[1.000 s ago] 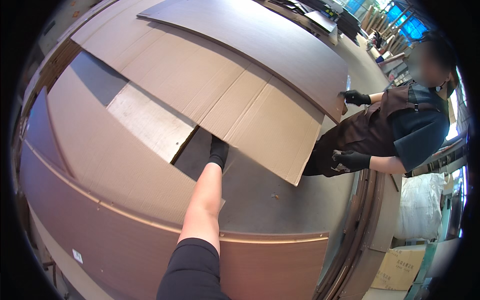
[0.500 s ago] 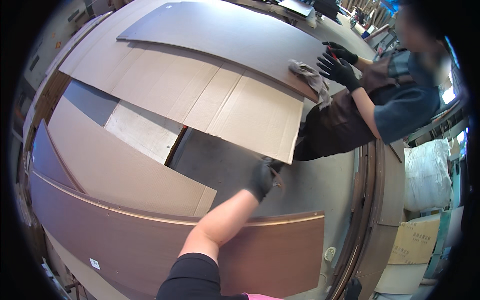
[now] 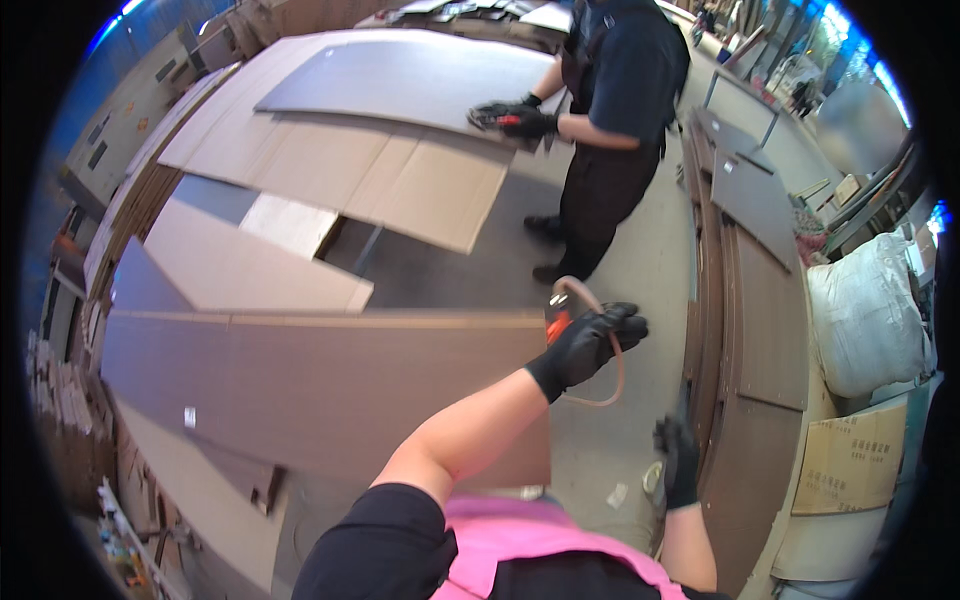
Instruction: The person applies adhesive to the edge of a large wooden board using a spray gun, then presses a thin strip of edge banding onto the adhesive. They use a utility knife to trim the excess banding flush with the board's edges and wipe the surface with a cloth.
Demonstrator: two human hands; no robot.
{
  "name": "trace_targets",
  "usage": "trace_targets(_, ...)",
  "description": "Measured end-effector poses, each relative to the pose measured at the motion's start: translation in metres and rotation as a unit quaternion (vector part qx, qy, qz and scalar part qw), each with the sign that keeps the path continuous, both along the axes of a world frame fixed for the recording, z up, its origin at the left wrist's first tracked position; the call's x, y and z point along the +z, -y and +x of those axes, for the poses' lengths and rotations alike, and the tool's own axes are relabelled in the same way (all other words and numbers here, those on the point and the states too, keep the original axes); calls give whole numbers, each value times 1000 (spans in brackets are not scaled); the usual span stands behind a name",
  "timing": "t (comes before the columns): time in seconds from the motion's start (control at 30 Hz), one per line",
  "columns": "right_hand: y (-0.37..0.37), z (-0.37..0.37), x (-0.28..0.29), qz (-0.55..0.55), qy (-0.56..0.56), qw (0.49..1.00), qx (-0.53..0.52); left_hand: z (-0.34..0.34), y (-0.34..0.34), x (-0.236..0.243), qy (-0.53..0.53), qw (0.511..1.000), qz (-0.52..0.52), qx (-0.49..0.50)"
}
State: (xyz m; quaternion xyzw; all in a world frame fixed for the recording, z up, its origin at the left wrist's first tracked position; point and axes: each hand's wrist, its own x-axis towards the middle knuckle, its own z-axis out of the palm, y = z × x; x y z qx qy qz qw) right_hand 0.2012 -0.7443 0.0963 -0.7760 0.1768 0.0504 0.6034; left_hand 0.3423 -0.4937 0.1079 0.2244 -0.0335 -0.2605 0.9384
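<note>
My left hand (image 3: 592, 348), in a black glove, is closed round an orange tool (image 3: 558, 328) that mostly hides behind the fingers. A pinkish-tan hose (image 3: 618, 378) with a metal fitting loops from it round the hand. Below and left of this hand lies a large brown panel (image 3: 340, 385) with a pale strip along its far edge. My right hand (image 3: 679, 462), also black-gloved, hangs low at the right with its fingers loosely apart and nothing visible in them. A small round object (image 3: 653, 478) on the floor shows just beside it.
Across the floor a co-worker (image 3: 622, 110) in dark clothes bends a black-gloved hand and a red-and-black tool (image 3: 508, 120) over a grey panel (image 3: 390, 85) on cardboard (image 3: 450, 190). Brown panels (image 3: 765, 310) stand at the right, near a white sack (image 3: 868, 315).
My left hand has moved right and away from the cardboard corner, with the hose now showing plainly. My right hand has come further into view. The co-worker has turned toward the grey panel.
</note>
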Motion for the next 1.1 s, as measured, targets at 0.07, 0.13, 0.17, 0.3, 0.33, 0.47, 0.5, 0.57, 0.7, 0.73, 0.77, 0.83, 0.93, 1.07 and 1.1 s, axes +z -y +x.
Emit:
trace_targets(0.07,13,20,18,167,0,984,56,-50,48,8,29,999,-3,-29)
trace_targets(0.13,18,44,38,329,-33,940,83,-93,82,19,250,957,110,-97)
trace_targets(0.17,20,52,44,420,-62,901,88,-117,96,24,269,945,125,-138)
trace_targets(0.3,38,80,50,616,-138,774,49,-183,103,37,203,901,290,-251)
trace_targets(0.33,44,80,45,632,-146,761,24,-186,93,38,182,906,298,-240)
trace_targets(0.47,57,59,11,667,-205,711,-84,-207,47,45,282,729,558,-279)
trace_targets(0.5,54,48,2,661,-192,723,-59,-218,35,47,310,678,600,-290)
trace_targets(0.57,38,26,-13,642,-163,749,-17,-252,5,48,406,628,623,-228)
trace_targets(0.7,-21,-27,-19,634,-90,768,-30,-348,-67,28,426,654,588,-210)
trace_targets(0.73,-42,-38,-16,621,-114,773,-63,-371,-91,21,417,691,567,-164)
trace_targets(0.77,-65,-49,-11,557,-94,825,-2,-391,-117,15,394,695,589,-122)
trace_targets(0.83,-120,-77,0,349,-52,934,53,-430,-162,13,262,734,614,-125)
trace_targets(0.93,-226,-119,13,242,-23,965,99,-472,-194,28,129,783,602,-89)
trace_targets(1.07,-358,-179,39,145,25,967,206,-491,-183,43,-54,875,475,81)
trace_targets(1.1,-381,-192,48,138,20,958,249,-492,-181,43,-84,889,409,189)
